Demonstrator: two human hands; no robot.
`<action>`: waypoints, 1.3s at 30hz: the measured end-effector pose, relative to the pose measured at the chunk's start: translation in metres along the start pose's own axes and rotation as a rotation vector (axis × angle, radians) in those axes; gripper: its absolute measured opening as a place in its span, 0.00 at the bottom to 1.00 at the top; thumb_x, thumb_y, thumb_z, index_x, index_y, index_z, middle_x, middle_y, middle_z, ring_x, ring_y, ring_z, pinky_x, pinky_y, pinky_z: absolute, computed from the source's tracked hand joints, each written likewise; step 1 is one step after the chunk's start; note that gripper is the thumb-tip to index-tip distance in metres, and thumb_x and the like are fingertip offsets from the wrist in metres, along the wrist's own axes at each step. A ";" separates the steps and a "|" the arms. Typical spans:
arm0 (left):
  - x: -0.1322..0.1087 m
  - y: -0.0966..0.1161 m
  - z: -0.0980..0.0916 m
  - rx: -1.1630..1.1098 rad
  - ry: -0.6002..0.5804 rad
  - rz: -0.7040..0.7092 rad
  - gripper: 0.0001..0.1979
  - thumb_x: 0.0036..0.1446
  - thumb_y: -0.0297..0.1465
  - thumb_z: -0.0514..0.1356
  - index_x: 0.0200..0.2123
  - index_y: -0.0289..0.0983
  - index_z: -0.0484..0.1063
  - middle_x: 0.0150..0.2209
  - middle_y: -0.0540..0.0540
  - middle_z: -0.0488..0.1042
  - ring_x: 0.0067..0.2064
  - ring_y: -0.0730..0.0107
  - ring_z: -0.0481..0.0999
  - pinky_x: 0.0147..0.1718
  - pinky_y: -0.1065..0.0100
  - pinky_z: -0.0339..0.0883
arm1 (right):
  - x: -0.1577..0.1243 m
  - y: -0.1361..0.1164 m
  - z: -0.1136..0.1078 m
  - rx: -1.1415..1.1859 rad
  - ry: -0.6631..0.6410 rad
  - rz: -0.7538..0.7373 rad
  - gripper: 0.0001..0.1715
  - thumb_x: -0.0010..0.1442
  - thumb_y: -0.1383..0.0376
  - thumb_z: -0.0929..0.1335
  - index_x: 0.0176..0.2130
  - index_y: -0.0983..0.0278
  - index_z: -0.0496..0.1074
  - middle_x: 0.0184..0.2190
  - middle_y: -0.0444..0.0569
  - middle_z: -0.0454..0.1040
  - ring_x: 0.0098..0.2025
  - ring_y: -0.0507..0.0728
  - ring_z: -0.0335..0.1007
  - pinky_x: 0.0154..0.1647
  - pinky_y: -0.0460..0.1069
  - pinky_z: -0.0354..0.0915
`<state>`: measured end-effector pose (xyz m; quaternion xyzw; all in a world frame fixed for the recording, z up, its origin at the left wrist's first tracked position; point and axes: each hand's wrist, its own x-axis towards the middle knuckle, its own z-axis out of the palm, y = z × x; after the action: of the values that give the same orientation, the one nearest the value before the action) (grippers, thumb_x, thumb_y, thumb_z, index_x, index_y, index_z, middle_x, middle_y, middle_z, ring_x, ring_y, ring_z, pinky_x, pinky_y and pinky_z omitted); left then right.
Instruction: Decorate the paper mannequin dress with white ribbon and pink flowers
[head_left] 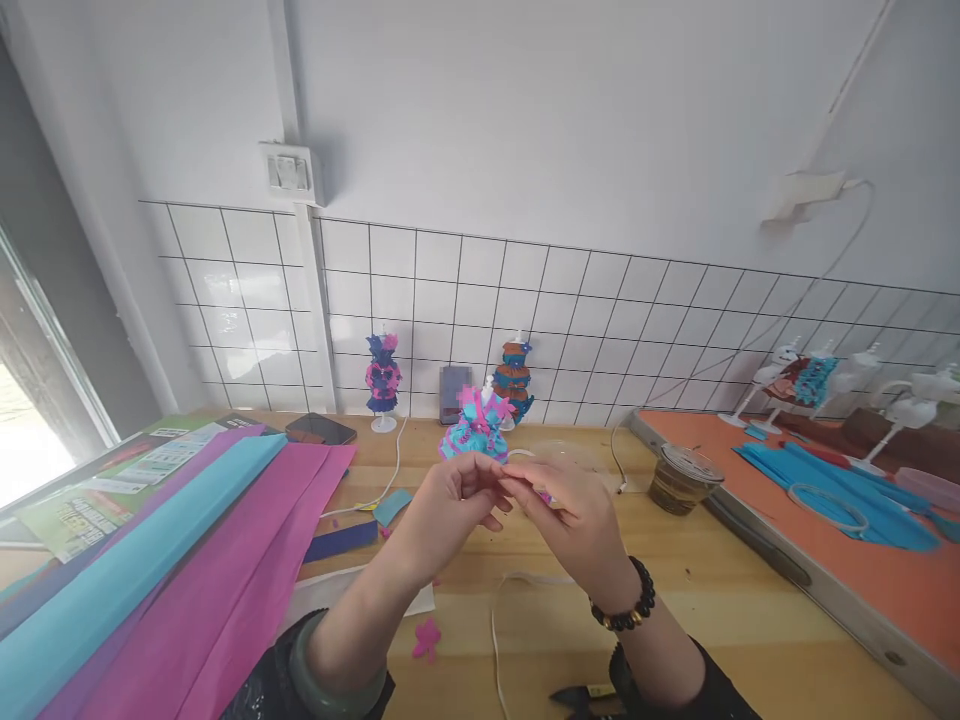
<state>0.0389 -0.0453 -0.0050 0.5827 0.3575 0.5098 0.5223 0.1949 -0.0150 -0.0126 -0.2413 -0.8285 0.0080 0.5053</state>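
My left hand (466, 492) and my right hand (566, 500) meet over the middle of the wooden table, fingertips pinched together. Whatever lies between the fingers is too small or hidden to name. Just behind them stands a small dress form (477, 425) wearing a ruffled light-blue and pink paper dress. A pink paper flower (427, 638) lies on the table, in front of and to the left of my hands. A dark-blue paper strip (341, 541) and a light-blue paper piece (392, 508) rest left of my left hand.
Large pink paper sheets (247, 560) and a rolled light-blue sheet (150, 560) cover the left side. Two dressed forms, one navy and pink (383, 375), one brown and teal (514, 375), stand by the wall. A cup (684, 480) stands right, beside an orange surface (847, 590). Black-handled scissors (574, 697) lie near the front.
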 end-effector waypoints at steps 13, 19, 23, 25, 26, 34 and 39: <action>0.000 -0.011 0.007 -0.325 -0.002 -0.125 0.08 0.48 0.24 0.59 0.34 0.33 0.73 0.32 0.46 0.71 0.34 0.74 0.70 0.29 0.74 0.65 | 0.001 0.003 -0.005 -0.173 0.055 -0.175 0.11 0.58 0.72 0.63 0.39 0.62 0.72 0.32 0.50 0.75 0.34 0.54 0.71 0.34 0.51 0.66; -0.003 -0.006 0.017 -0.306 0.063 -0.064 0.10 0.46 0.24 0.58 0.34 0.35 0.76 0.35 0.45 0.74 0.33 0.74 0.69 0.30 0.73 0.64 | -0.002 0.002 -0.006 -0.227 0.062 -0.209 0.16 0.57 0.74 0.63 0.44 0.62 0.70 0.35 0.52 0.76 0.37 0.56 0.72 0.36 0.53 0.68; -0.005 -0.004 0.022 -0.395 0.068 -0.064 0.13 0.45 0.23 0.57 0.36 0.35 0.77 0.35 0.43 0.74 0.35 0.72 0.69 0.30 0.73 0.63 | -0.002 0.001 -0.008 -0.214 0.065 -0.228 0.18 0.57 0.74 0.63 0.46 0.64 0.69 0.36 0.53 0.76 0.38 0.57 0.72 0.37 0.53 0.69; -0.006 -0.004 0.025 -0.443 0.077 -0.074 0.15 0.44 0.22 0.57 0.36 0.36 0.77 0.35 0.44 0.74 0.35 0.72 0.69 0.30 0.73 0.62 | -0.003 0.002 -0.008 -0.192 0.055 -0.206 0.18 0.57 0.73 0.62 0.46 0.63 0.69 0.37 0.53 0.75 0.39 0.57 0.72 0.37 0.54 0.69; -0.007 -0.005 0.027 -0.467 0.085 -0.077 0.15 0.43 0.22 0.57 0.36 0.36 0.77 0.35 0.44 0.74 0.35 0.73 0.69 0.30 0.73 0.62 | -0.003 0.002 -0.008 -0.180 0.051 -0.192 0.17 0.57 0.73 0.62 0.46 0.63 0.70 0.37 0.53 0.75 0.39 0.57 0.72 0.37 0.54 0.69; -0.012 -0.004 0.038 -0.525 0.091 -0.113 0.19 0.38 0.19 0.55 0.36 0.34 0.77 0.32 0.44 0.71 0.34 0.73 0.67 0.28 0.74 0.62 | -0.003 0.000 -0.017 0.022 0.012 0.221 0.09 0.58 0.63 0.64 0.31 0.61 0.73 0.28 0.46 0.75 0.29 0.53 0.71 0.28 0.47 0.66; -0.012 -0.005 0.043 -0.535 0.108 -0.097 0.19 0.38 0.20 0.57 0.36 0.36 0.76 0.33 0.45 0.70 0.33 0.73 0.67 0.27 0.72 0.64 | 0.002 -0.005 -0.020 0.094 -0.021 0.366 0.16 0.61 0.60 0.61 0.28 0.63 0.72 0.20 0.44 0.71 0.23 0.52 0.67 0.22 0.45 0.64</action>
<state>0.0779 -0.0666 -0.0097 0.3782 0.2649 0.5907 0.6617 0.2092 -0.0234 -0.0001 -0.3638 -0.7748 0.1409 0.4975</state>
